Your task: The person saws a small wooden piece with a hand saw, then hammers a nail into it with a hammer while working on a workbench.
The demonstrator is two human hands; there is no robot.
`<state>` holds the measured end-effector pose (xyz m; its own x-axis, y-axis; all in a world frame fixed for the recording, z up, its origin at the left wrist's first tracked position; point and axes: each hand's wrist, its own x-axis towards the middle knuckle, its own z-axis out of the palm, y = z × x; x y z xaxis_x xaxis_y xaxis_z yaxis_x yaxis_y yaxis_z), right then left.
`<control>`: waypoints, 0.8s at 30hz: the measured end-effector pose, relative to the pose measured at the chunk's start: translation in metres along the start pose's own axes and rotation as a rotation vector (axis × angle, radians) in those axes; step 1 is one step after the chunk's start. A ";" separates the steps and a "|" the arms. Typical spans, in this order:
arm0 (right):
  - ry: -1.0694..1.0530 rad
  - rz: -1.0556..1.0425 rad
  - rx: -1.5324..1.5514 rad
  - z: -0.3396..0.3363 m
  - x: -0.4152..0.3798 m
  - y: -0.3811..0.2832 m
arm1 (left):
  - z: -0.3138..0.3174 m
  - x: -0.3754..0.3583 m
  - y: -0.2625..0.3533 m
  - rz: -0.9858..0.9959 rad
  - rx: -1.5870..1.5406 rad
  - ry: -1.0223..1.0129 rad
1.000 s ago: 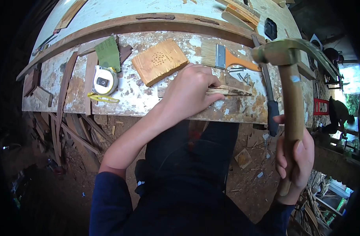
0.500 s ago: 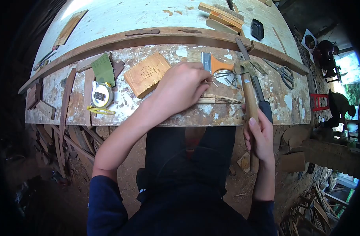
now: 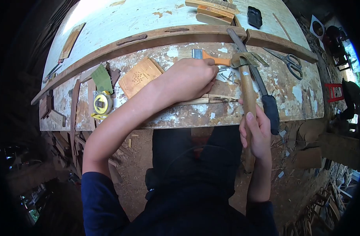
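My right hand (image 3: 259, 131) is wrapped round the wooden handle of a hammer (image 3: 248, 92), whose head points away from me over the bench. My left hand (image 3: 195, 78) is closed beside a small pile of nails (image 3: 228, 74); its fingertips are turned away, so what they hold, if anything, is hidden. Just beyond that hand lies a paintbrush (image 3: 217, 59) with an orange handle. A wooden block (image 3: 136, 76) with a cluster of dark dots sits left of my left forearm. Under my left wrist runs a thin strip of wood (image 3: 221, 98).
A tape measure (image 3: 103, 103) and green sandpaper (image 3: 102, 78) lie at the left. Scissors (image 3: 290, 64) and a dark-handled metal tool (image 3: 262, 88) are at the right. A long wooden beam (image 3: 168, 34) crosses the workbench (image 3: 180, 117); behind it are a wooden-backed brush (image 3: 213, 13) and a black tray (image 3: 254, 17).
My left hand has moved a little right, closer to the nails, and its fingers are more hidden. The hammer stays in my right hand. The view has shifted slightly.
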<state>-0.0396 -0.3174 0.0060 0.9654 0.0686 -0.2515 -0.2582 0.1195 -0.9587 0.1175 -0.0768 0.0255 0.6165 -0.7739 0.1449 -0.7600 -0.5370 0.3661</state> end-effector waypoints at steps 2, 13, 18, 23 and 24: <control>0.013 -0.001 0.015 0.000 0.000 0.002 | -0.004 0.002 0.001 0.012 -0.006 0.008; 0.041 -0.010 0.055 0.001 -0.001 0.002 | -0.007 -0.036 0.013 -0.073 -0.446 0.182; 0.057 -0.046 -0.014 0.002 -0.001 0.007 | 0.008 -0.052 0.021 -0.221 -0.468 0.256; 0.058 -0.029 0.059 0.000 -0.003 0.007 | 0.024 -0.061 0.030 -0.026 -0.249 0.434; 0.057 -0.038 0.054 0.000 -0.002 0.007 | 0.027 -0.063 0.032 -0.009 -0.237 0.459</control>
<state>-0.0438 -0.3165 -0.0005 0.9745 0.0067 -0.2241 -0.2218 0.1742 -0.9594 0.0483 -0.0541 0.0037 0.6900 -0.5139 0.5096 -0.7196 -0.4112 0.5596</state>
